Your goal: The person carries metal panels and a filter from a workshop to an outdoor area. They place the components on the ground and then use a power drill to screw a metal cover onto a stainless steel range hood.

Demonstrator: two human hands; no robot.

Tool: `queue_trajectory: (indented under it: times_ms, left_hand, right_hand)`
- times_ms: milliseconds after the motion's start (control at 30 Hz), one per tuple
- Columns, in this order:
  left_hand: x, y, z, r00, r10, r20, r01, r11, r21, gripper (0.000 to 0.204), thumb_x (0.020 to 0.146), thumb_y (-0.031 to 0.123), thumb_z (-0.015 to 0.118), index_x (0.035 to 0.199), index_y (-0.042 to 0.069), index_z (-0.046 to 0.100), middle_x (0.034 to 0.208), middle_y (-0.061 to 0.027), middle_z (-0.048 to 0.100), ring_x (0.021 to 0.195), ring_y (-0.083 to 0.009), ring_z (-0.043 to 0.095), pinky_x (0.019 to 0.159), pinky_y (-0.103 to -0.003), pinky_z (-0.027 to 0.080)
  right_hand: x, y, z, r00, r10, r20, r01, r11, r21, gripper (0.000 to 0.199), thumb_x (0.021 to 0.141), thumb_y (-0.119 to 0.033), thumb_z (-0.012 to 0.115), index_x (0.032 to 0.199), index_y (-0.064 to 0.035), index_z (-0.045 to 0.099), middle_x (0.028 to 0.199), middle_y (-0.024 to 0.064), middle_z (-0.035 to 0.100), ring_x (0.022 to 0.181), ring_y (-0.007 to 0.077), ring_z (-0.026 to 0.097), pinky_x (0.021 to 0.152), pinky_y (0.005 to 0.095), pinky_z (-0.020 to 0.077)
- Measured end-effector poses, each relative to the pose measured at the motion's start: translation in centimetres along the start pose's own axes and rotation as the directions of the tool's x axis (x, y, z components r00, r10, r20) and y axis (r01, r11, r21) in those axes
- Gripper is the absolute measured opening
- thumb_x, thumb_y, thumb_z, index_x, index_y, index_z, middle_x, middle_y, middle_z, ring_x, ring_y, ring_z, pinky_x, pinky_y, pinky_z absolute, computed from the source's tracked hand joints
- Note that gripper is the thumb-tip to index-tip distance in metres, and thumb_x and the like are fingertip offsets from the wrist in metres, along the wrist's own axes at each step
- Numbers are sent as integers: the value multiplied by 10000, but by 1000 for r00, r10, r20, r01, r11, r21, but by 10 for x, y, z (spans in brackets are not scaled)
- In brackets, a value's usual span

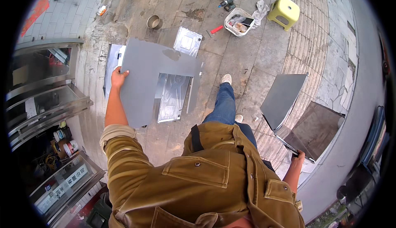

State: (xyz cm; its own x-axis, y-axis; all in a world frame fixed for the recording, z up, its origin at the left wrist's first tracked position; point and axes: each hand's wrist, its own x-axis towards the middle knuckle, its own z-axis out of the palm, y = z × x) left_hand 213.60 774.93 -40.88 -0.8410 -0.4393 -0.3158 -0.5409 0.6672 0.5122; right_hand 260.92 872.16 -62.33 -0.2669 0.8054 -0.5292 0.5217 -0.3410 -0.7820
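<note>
Clearly a carrying step is in hand: the person walks over grey paving with a sheet in each hand. The left hand (119, 78), at about ten o'clock from the person's chest, is closed on the left edge of a large grey panel (142, 83) with a rectangular cut-out, thumb on top and fingers underneath. Through that cut-out shows a shiny metal tray (172, 98) lying on the ground; a second embossed tray (188, 41) lies just beyond the panel's far edge, at twelve o'clock. The right hand (298, 158), at about four o'clock, grips the lower corner of two stacked boards, a grey board (284, 98) on top and a brownish board (315, 129) below it, both hanging tilted.

As a judgement, any next move calls for a firm pinch on both loads, since each is held by one edge only and could swing or slip, and the step forward needs clear footing among the trays.

Hard to make out: the left fingers are hidden under the panel, and the right fingers are mostly covered by the boards, so how deep either hold goes I cannot tell. The panel hides much of a pale sheet (112, 65) at its left. Far off at one o'clock, a white basket (238, 23), a cordless drill (227, 1) and a yellow stool (284, 11) are small; the basket's contents are unclear.
</note>
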Motion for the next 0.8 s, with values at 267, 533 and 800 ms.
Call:
queue_trajectory:
  times_ms: [267,533,800]
  left_hand:
    - [75,-4,-2,893,-141,-428,397,696,599,578,756,237,667,1266,100,434,1215,-184,464,1087,-326,504,891,-397,441]
    - [57,32,88,990,-90,-108,139,741,657,569,780,138,634,1290,70,391,1243,-147,459,1085,-315,509,903,-388,427]
    - [-45,18,211,948,13,319,-144,909,390,525,765,91,621,1255,40,439,1147,-131,544,889,-229,592,809,-338,462]
  right_hand:
    - [8,-111,153,872,487,-58,-424,808,408,106,716,21,500,821,18,515,838,142,546,806,300,567,771,399,506]
    - [14,-164,297,822,543,-172,-467,815,342,97,681,95,457,722,11,484,754,116,492,673,264,520,687,426,513]
    - [87,-137,401,801,543,-254,-480,835,269,122,693,87,540,799,35,512,814,146,539,688,277,575,648,457,540]
